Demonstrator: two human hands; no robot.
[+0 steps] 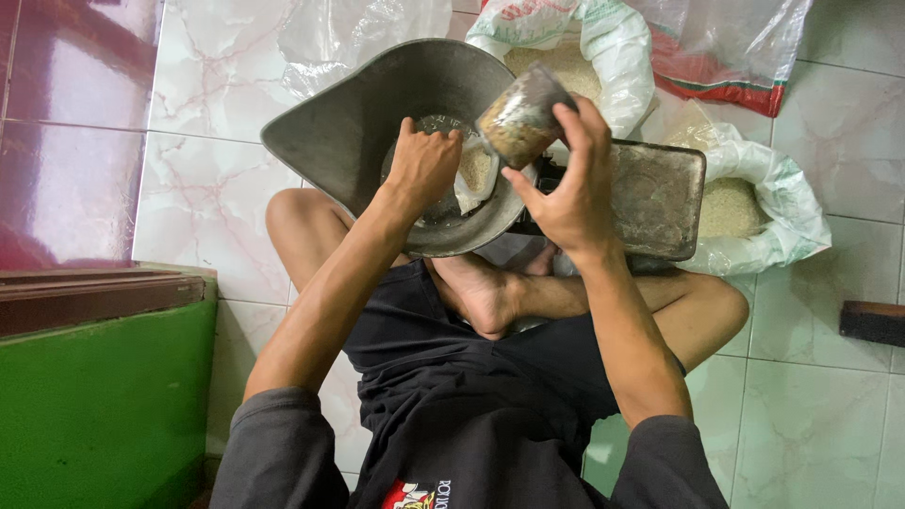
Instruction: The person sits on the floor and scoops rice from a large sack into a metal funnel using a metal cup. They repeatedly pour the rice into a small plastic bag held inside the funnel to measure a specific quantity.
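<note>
I sit cross-legged on a tiled floor with a grey metal scale pan (pixel 358 123) in front of me. My left hand (pixel 421 162) is closed on the mouth of a small clear plastic bag (pixel 476 170) holding pale grain inside the pan. My right hand (pixel 566 179) grips a tilted clear measuring cup (pixel 518 121) of grain just above that bag. A flat metal scale plate (pixel 660 193) lies right of the pan.
An open white sack of grain (pixel 566 57) stands behind the pan, another (pixel 754 203) to the right. A clear bag with red trim (pixel 726 57) lies at the back right. A green and brown ledge (pixel 104 377) is at my left; a dark block (pixel 872 322) at the far right.
</note>
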